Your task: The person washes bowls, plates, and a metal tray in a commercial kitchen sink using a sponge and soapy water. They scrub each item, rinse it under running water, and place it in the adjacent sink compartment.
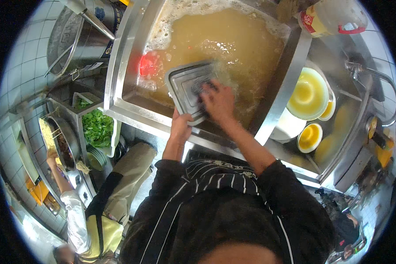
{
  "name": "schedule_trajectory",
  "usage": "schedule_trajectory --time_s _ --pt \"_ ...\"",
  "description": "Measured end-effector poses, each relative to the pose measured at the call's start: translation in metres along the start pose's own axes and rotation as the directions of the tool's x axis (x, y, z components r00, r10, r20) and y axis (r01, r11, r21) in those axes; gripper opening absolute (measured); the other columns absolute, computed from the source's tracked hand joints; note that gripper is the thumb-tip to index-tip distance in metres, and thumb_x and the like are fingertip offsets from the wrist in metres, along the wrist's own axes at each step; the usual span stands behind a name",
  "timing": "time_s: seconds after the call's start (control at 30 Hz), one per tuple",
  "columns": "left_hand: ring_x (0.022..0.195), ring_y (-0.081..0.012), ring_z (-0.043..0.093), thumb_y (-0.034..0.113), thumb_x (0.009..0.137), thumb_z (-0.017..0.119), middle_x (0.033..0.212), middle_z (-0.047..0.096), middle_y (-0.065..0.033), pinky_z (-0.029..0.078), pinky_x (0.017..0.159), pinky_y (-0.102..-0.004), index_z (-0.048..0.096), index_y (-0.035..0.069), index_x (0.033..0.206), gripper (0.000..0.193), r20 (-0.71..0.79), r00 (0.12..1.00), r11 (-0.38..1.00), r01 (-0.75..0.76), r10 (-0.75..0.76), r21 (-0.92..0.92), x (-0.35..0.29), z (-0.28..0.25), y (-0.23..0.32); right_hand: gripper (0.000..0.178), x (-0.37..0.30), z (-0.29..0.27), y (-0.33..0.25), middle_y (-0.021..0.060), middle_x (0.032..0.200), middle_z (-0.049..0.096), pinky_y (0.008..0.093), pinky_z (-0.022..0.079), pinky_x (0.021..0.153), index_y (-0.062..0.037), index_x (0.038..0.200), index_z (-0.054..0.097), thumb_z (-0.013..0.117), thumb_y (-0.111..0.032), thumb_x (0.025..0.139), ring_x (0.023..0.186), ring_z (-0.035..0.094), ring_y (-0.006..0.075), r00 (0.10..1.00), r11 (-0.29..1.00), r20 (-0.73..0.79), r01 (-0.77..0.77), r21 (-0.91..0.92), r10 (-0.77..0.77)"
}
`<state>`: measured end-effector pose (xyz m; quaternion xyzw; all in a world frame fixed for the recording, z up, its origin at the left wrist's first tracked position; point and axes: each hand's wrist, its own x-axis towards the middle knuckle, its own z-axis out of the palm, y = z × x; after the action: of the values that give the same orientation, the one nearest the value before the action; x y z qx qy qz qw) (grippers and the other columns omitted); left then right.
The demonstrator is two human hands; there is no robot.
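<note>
A rectangular metal pan [183, 93] is tilted over a sink [149, 124] filled with murky, foamy water [246, 44]. My left hand [179, 128] grips its near left edge, fingers wrapped round the rim. Against the pan's inside my right hand [218, 102] presses a dark, wiry scouring pad [198, 86], its fingers curled over it. Motion smears that hand a little, and it hides part of the pad and the pan's right side. A red thing [148, 64] floats or sits in the water to the left; its kind is unclear.
On the right, a second basin holds a large pale bowl [296, 92] and a small bowl [309, 137], both with yellowish liquid. A faucet [374, 72] arches over it. A plastic jug [334, 18] stands behind. Leafy greens [97, 127] and a co-worker [102, 233] are at left.
</note>
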<state>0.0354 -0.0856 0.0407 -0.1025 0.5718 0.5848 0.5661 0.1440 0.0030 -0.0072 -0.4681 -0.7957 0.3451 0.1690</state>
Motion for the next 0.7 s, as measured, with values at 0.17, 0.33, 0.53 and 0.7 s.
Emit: schedule_trajectory --time_s 0.17,0.33,0.53,0.7 --pt "0.102 -0.0254 0.054 -0.013 0.064 0.04 0.114 0.052 -0.0123 0.048 0.079 -0.0332 0.039 0.006 0.132 0.07 -0.038 0.998 0.997 0.038 -0.041 -0.073 -0.002 -0.003 -0.001 0.029 0.007 -0.008 -0.022 0.0073 0.128 0.049 0.0487 0.038 0.093 -0.0211 0.107 0.069 0.064 -0.029 0.079 0.11 0.046 0.0339 0.999 0.991 0.002 0.04 0.124 -0.041" --pt "0.099 -0.0305 0.055 -0.013 0.062 0.041 0.111 0.053 -0.0132 0.049 0.079 -0.0413 0.04 0.004 0.129 0.069 -0.069 0.997 0.999 -0.023 0.021 -0.037 -0.008 -0.006 0.007 0.031 0.018 -0.008 0.006 0.0093 0.127 0.049 0.0481 0.039 0.092 -0.0195 0.107 0.068 0.065 -0.028 0.077 0.11 0.046 0.0355 0.961 0.919 -0.196 -0.248 -0.308 0.194" --pt "0.103 -0.0313 0.053 -0.013 0.063 0.04 0.113 0.052 -0.0147 0.048 0.085 -0.0404 0.04 0.005 0.129 0.067 0.014 0.999 0.997 0.053 -0.052 -0.058 -0.002 -0.015 0.001 0.03 -0.004 0.01 -0.019 0.0098 0.129 0.05 0.0457 0.04 0.09 -0.0193 0.106 0.069 0.064 -0.029 0.078 0.108 0.047 0.0342 0.962 0.939 -0.026 0.272 0.211 -0.273" --pt "0.092 -0.0286 0.055 -0.012 0.063 0.043 0.104 0.054 -0.0136 0.048 0.074 -0.0408 0.041 0.005 0.125 0.064 -0.024 1.0 0.99 -0.013 0.01 -0.143 -0.008 -0.029 0.001 0.031 0.027 -0.011 0.011 0.0105 0.128 0.05 0.0452 0.038 0.093 -0.0201 0.106 0.069 0.066 -0.029 0.076 0.11 0.047 0.0344 0.984 0.976 -0.173 -0.076 -0.203 0.04"
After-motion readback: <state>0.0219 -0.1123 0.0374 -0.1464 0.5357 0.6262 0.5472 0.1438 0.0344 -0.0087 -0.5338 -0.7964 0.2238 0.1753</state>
